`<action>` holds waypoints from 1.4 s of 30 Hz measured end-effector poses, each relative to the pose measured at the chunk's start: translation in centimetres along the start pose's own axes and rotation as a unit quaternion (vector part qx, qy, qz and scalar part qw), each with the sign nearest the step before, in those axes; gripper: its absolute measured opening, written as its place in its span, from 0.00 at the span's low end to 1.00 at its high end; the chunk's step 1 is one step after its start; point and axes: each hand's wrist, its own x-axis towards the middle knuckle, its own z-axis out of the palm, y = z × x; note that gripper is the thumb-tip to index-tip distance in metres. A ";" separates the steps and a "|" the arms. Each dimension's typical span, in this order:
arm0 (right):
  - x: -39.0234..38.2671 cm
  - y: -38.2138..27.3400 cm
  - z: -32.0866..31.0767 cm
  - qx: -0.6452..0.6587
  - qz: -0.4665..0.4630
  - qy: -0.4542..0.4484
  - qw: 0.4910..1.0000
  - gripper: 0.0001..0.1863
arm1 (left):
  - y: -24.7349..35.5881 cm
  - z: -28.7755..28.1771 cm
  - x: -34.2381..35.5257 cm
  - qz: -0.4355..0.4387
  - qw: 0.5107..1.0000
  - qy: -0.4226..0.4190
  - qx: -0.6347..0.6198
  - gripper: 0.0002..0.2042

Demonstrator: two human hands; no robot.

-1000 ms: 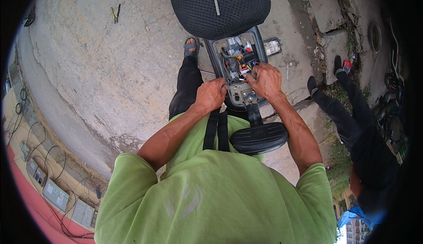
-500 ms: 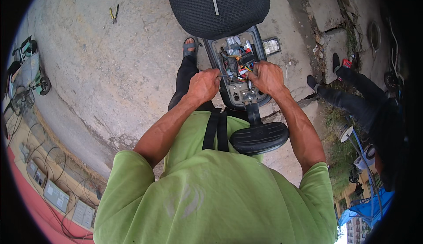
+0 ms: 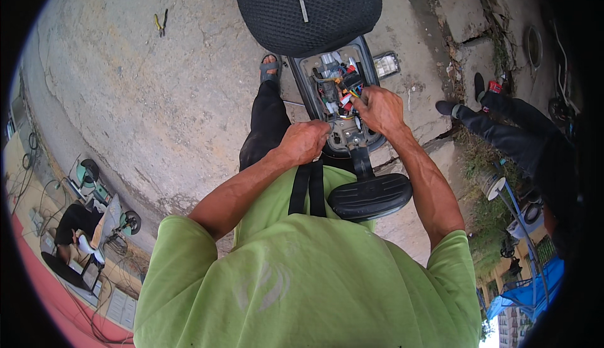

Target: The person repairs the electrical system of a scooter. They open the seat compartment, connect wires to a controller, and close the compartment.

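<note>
Before me is the open compartment (image 3: 302,74) of a small electric vehicle, crowded with coloured wires (image 3: 345,101), connectors and a black box-shaped part (image 3: 352,82). My right hand (image 3: 381,110) reaches over its right side, thumb and fingers pinched on thin wires. At the near left edge, my left hand (image 3: 305,142) is closed with its fingertips together; anything between them is too small to make out. Just beyond the compartment, a black mesh-covered seat (image 3: 302,33) carries an L-shaped hex key (image 3: 302,1). A black padded seat (image 3: 370,197) on a metal bracket stands close to my body.
Yellow-handled pliers (image 3: 161,24) lie on the concrete at far left. A rectangular frame with a pale inside (image 3: 386,64) lies right of the compartment. Another person's legs (image 3: 497,118) extend in from the right. A rider on a scooter (image 3: 94,228) is at the left edge.
My left hand has moved toward me and slightly right, away from the wires to the compartment's near edge. The right hand stays at the wires. The scooter at left has come nearer.
</note>
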 end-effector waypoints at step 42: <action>-0.1 0.2 0.0 0.053 0.038 -0.005 0.998 0.19 | -0.4 -5.0 -4.5 -0.192 0.932 0.036 -0.304 0.07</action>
